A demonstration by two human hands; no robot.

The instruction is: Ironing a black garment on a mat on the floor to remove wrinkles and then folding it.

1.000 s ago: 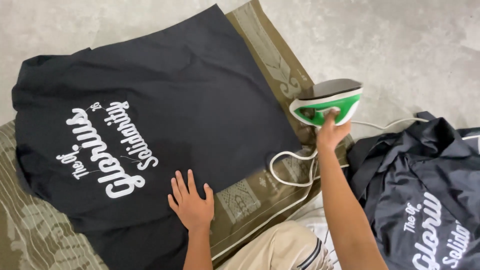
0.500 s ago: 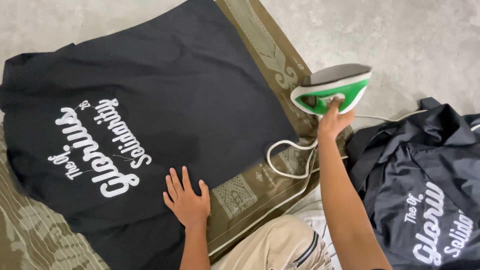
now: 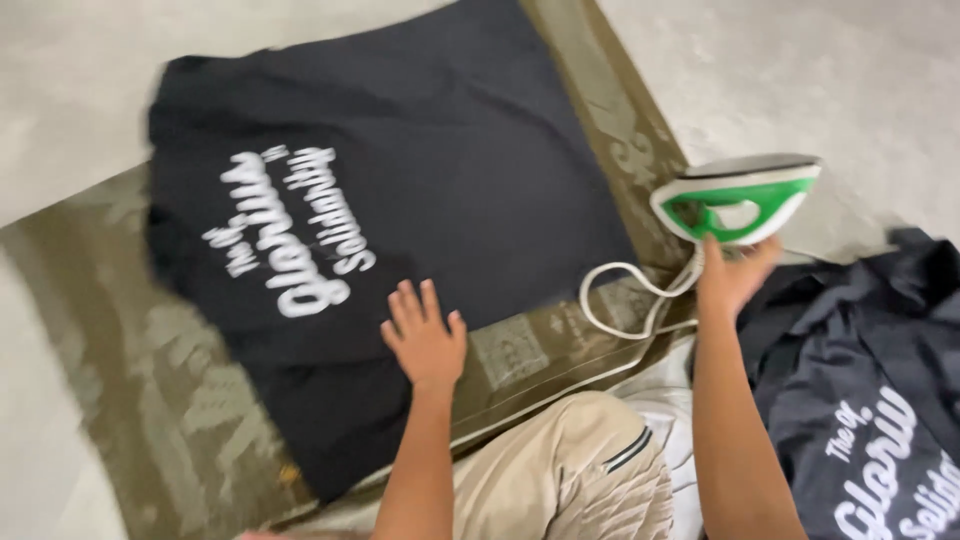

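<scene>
Shirt [image 3: 440, 170] black with white lettering; mat [image 3: 130, 400] olive-brown with a paler woven pattern; iron [image 3: 738, 198] green and white, cord [image 3: 625, 300] white; second shirt [image 3: 860, 400] black, white lettering; trousers [image 3: 560, 480] beige; floor [image 3: 840, 70] pale grey.

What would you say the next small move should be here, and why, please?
Probably close the right hand around the handle of the green and white iron and lift it toward the dark shirt. The iron stands off to the side past the olive mat, the right hand's fingers just below the handle, while the left hand already lies flat on the spread shirt.
</scene>
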